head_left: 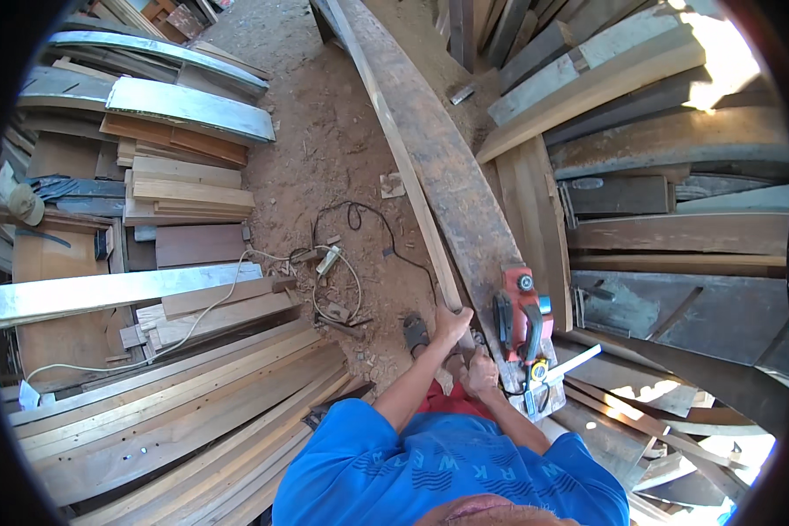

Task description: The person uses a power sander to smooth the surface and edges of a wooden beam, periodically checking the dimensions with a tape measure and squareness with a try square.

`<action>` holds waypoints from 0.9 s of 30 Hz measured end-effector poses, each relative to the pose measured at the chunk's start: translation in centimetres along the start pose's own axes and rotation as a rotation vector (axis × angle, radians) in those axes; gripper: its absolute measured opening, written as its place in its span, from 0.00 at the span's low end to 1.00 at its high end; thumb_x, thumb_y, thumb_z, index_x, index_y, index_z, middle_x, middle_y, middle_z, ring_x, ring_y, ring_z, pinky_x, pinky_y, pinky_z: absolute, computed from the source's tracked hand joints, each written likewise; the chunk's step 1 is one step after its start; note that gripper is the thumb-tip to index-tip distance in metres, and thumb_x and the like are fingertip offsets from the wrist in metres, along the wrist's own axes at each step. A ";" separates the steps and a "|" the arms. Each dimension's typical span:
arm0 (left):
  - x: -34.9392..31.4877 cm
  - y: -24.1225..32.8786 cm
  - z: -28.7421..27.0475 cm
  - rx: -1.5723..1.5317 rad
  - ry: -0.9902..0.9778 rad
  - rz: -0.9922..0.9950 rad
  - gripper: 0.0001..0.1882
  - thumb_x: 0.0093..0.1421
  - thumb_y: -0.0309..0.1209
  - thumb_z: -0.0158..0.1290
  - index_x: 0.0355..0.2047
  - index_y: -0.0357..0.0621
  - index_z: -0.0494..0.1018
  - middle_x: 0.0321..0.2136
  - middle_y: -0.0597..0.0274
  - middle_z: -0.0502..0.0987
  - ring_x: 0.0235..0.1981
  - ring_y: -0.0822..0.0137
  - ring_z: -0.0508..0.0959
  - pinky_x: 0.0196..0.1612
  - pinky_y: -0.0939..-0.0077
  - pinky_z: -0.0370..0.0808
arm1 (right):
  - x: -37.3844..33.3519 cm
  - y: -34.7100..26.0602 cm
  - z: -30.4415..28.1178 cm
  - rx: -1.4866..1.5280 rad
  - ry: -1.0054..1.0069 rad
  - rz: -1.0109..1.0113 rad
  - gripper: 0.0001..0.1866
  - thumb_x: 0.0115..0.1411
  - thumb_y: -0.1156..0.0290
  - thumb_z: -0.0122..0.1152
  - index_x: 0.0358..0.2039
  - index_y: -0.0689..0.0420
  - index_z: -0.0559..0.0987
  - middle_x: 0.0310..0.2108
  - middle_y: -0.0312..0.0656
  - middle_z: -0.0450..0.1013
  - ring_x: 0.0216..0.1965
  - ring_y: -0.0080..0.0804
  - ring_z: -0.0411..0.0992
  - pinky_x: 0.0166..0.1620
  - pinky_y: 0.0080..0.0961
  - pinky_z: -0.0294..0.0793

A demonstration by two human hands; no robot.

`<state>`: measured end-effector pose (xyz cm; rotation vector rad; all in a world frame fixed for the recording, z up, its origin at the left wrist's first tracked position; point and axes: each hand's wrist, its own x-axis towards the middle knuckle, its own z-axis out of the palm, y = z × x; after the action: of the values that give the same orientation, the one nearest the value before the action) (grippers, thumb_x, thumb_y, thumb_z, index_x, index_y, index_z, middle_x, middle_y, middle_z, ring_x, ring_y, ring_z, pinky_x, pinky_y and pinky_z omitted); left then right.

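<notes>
A long, narrow wooden strip [416, 193] runs away from me along the left edge of a worn bench plank [451, 167]. My left hand [453, 323] is wrapped round its near end. Just right of it and closer to my body, my right hand [480, 373] is closed beside the bench's near end. A small dark metal part [477, 338] shows at its fingers, but what it grips I cannot make out. A red electric planer [522, 320] rests on the bench to the right, with a yellow tape measure [539, 371] and a pale straight strip [574, 364] nearer me.
Stacked boards [188, 193] line the left side, and more timber [666, 232] fills the right. On the dirt floor [302, 149] lie a dark cable [386, 223] and a pale power strip [328, 261]. Long planks [175, 394] lie at the lower left.
</notes>
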<state>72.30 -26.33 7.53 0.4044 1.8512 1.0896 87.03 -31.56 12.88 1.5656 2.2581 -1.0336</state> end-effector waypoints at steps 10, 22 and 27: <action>4.3 6.1 2.4 -0.105 0.108 0.129 0.40 0.46 0.24 0.59 0.61 0.34 0.59 0.47 0.46 0.76 0.47 0.53 0.79 0.51 0.63 0.76 | 4.4 -0.7 -5.9 0.083 0.098 -0.001 0.25 0.49 0.68 0.64 0.44 0.70 0.70 0.26 0.64 0.77 0.31 0.64 0.78 0.39 0.53 0.79; 12.7 7.1 2.3 -0.132 0.053 0.141 0.60 0.45 0.26 0.65 0.71 0.28 0.38 0.61 0.35 0.66 0.59 0.51 0.73 0.61 0.65 0.70 | 3.1 7.1 -11.4 0.281 0.492 0.089 0.28 0.56 0.64 0.70 0.52 0.61 0.69 0.35 0.48 0.76 0.40 0.44 0.77 0.46 0.43 0.76; 9.2 6.8 2.7 0.021 0.147 0.273 0.59 0.57 0.46 0.62 0.71 0.29 0.35 0.65 0.31 0.60 0.66 0.45 0.63 0.69 0.61 0.59 | 4.3 8.9 -10.8 0.863 0.108 0.217 0.14 0.58 0.73 0.65 0.43 0.61 0.75 0.21 0.35 0.72 0.19 0.22 0.71 0.23 0.23 0.72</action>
<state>68.62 -15.17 7.57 0.6179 1.9779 1.3137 95.39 -19.68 14.73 2.1287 1.6941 -2.0499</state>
